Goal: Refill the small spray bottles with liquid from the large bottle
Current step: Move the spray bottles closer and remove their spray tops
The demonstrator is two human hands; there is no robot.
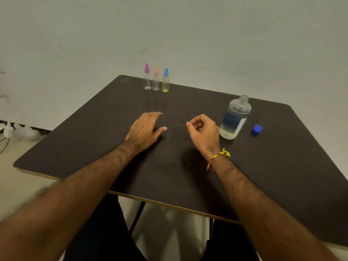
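Three small spray bottles stand in a row at the table's far edge: a purple-capped one [147, 77], a pink-capped one [156, 79] and a blue-capped one [165, 80] holding yellowish liquid. The large clear bottle [235, 117] stands uncapped at the right, with pale liquid low inside it. Its blue cap [257, 128] lies on the table to its right. My left hand [145, 130] rests flat on the table's middle, fingers straight. My right hand [202, 130] hovers just left of the large bottle with fingers loosely curled, holding nothing.
The dark table [94, 140] has rounded corners and a pale wall behind it. A white power strip with plugs [8, 129] lies on the floor at the far left. My legs show under the near edge.
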